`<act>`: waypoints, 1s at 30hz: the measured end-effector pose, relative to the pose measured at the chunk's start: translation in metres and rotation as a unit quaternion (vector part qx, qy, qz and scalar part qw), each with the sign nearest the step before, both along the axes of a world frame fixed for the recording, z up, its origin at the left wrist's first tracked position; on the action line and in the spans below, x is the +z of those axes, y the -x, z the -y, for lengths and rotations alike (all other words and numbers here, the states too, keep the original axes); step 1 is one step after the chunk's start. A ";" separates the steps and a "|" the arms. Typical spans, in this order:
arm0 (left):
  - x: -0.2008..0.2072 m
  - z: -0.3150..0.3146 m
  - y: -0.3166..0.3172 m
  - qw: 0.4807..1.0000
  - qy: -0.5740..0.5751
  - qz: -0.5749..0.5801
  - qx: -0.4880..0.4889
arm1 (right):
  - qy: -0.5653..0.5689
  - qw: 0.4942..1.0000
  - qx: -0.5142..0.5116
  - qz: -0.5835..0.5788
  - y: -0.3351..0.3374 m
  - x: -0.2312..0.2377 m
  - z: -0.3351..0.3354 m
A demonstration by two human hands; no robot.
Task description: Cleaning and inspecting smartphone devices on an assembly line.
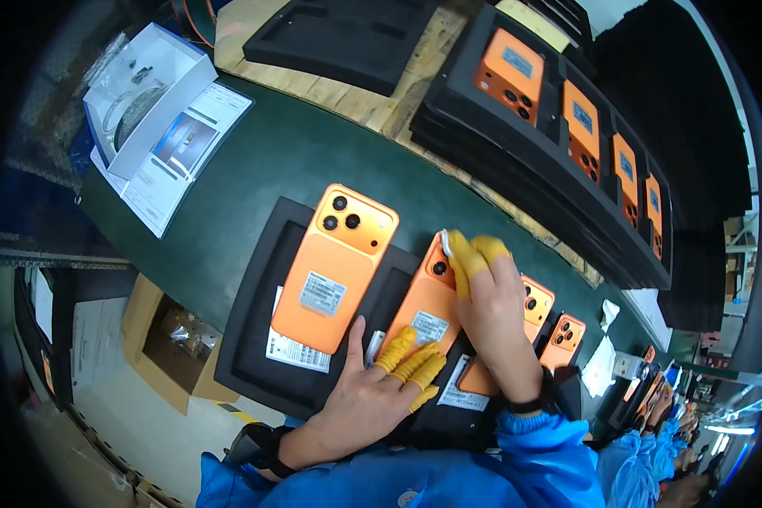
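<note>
An orange smartphone point(426, 296) with a pale label lies back up in a black foam tray point(244, 345). My left hand point(368, 391) rests on its lower end, with yellow finger cots on several fingers, the fingers spread and the bare thumb out to the left. Pinched at the camera end is a small white wipe point(447, 243), held by my right hand point(488, 292), which also wears yellow finger cots and covers part of the phone. Left of it lies another orange smartphone point(334, 267), its back and three lenses facing up. Two more orange phones lie to the right, partly hidden.
Beyond the green table point(220, 254), stacked black foam trays point(516, 140) hold several orange phones. A white box point(148, 102) and a printed sheet point(186, 157) lie at far left. Below stands an open cardboard box point(157, 347). Crumpled white wipes point(601, 364) and other people are at right.
</note>
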State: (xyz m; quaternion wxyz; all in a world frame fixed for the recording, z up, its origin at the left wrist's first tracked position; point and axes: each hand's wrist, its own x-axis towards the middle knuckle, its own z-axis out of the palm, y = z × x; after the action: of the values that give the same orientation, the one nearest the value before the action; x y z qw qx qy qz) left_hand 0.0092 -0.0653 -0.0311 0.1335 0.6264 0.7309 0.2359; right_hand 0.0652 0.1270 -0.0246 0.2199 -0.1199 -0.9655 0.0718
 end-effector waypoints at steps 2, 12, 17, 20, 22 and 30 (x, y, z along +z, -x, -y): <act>-0.010 -0.007 -0.005 0.999 -0.045 0.017 0.015 | 0.018 0.999 0.032 -0.023 -0.014 -0.001 -0.001; -0.022 -0.007 -0.012 0.991 -0.129 0.016 0.040 | 0.018 0.999 0.044 0.017 -0.019 0.003 0.014; -0.020 -0.002 -0.008 0.995 -0.094 -0.010 0.023 | 0.028 0.996 0.024 0.081 0.007 0.014 0.008; -0.021 -0.004 -0.008 0.993 -0.111 0.009 0.028 | 0.002 0.999 0.029 0.038 -0.004 0.009 0.010; -0.021 -0.007 -0.010 0.991 -0.128 0.008 0.037 | 0.000 0.999 0.031 0.042 -0.006 0.009 0.011; -0.021 -0.004 -0.010 0.994 -0.105 0.006 0.018 | 0.019 0.998 0.034 0.047 -0.009 0.011 0.014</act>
State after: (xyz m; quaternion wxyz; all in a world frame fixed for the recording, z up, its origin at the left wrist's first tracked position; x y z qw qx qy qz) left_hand 0.0192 -0.0617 -0.0517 0.0670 0.6220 0.7126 0.3174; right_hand 0.0742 0.1128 -0.0139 0.1690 -0.0946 -0.9768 0.0915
